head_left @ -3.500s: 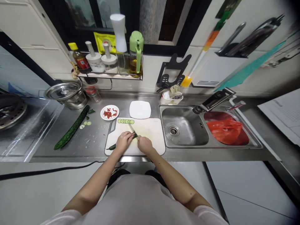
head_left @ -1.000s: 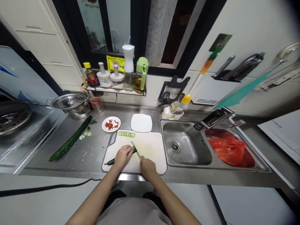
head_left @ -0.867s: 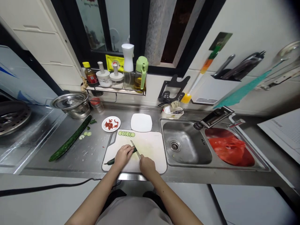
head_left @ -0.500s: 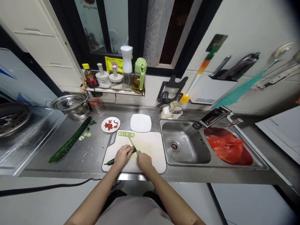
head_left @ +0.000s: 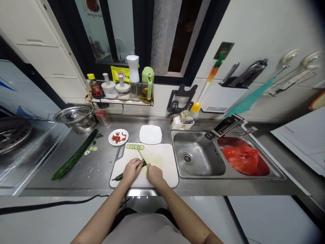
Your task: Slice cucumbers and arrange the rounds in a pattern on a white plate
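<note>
My left hand [head_left: 132, 169] is closed over a dark green cucumber piece [head_left: 118, 177], pressing it to the white cutting board [head_left: 162, 176]. The piece's tapered end sticks out to the left of the hand. My right hand [head_left: 154, 174] grips a knife [head_left: 140, 155], its handle hidden in the fist. The blade points up and left and lies against the cut end of the cucumber beside my left fingers. A row of pale cucumber slices [head_left: 135, 146] lies overlapping along the board's top edge.
A long whole cucumber [head_left: 74, 155] lies on the steel counter at left, near loose slices [head_left: 92, 148]. Behind the board are a plate [head_left: 118, 137] of chopped red pepper and a white square plate [head_left: 150, 134]. The sink [head_left: 198, 154] is at right; a condiment shelf [head_left: 122, 101] hangs above.
The whole view has shifted slightly as my head moved. Both hands keep their holds on the cucumber and knife, in nearly the same place on the board.
</note>
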Motion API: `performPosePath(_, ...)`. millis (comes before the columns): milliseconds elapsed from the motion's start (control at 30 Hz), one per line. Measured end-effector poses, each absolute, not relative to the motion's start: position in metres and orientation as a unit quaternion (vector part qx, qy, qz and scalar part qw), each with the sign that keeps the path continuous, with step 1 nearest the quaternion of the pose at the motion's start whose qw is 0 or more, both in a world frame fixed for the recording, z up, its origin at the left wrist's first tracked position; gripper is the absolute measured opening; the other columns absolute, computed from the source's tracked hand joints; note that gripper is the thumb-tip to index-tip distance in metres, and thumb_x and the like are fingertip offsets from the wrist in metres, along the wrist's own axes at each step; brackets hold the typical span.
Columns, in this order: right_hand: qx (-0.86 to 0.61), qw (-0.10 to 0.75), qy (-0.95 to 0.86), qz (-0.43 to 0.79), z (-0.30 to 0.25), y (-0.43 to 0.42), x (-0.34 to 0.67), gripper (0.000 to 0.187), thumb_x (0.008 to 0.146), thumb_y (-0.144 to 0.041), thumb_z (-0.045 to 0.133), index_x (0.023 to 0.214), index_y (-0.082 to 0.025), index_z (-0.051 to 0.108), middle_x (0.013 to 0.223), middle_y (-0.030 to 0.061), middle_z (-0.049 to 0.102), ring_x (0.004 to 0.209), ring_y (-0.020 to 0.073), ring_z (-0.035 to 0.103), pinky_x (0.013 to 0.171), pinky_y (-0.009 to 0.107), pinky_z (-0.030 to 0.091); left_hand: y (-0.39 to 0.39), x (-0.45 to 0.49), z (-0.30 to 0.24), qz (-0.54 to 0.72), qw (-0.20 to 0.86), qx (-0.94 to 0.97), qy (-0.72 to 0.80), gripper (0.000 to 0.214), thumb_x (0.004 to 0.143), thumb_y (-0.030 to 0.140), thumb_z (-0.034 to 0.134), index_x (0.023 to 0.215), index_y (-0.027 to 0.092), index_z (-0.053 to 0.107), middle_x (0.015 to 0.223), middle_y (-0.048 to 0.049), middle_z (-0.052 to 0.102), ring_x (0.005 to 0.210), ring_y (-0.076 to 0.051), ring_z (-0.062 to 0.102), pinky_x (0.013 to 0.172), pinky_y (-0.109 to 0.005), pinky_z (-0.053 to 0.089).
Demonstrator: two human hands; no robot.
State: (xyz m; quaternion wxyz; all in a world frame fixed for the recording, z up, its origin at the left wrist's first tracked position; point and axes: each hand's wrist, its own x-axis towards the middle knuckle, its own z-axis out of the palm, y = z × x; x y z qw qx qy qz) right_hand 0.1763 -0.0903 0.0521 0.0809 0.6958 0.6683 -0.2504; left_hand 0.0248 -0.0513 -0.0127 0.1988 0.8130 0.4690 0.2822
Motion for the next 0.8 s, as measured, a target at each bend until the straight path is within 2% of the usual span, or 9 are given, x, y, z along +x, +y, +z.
performPosePath(433, 0.704, 0.107, 0.653, -0.259, 0.056, -0.122, 0.189, 0.03, 0.091, -0.015, 0.035, 0.114, -0.015, 0.054, 0.098, 0.0153, 0.07, 0.098, 0.025, 0.066, 0.077, 0.034, 0.047, -0.051, 0.025, -0.013, 0.289, 0.202, 0.81, 0.469, 0.025, 0.092, 0.029, 0.049, 0.104, 0.023, 0.07, 0.097, -0.0053, 0.067, 0.092, -0.018, 0.061, 0.084, -0.032, 0.05)
performPosePath(800, 0.702, 0.098, 0.66, -0.25, 0.05, -0.1, 0.181, 0.03, 0.09, -0.015, 0.035, 0.113, -0.015, 0.055, 0.098, 0.0146, 0.07, 0.096, 0.0242, 0.066, 0.075, 0.033, 0.047, -0.051, 0.025, -0.014, 0.283, 0.197, 0.813, 0.468, 0.024, 0.092, 0.028, 0.048, 0.104, 0.024, 0.069, 0.096, -0.0045, 0.067, 0.093, -0.018, 0.061, 0.084, -0.032, 0.049)
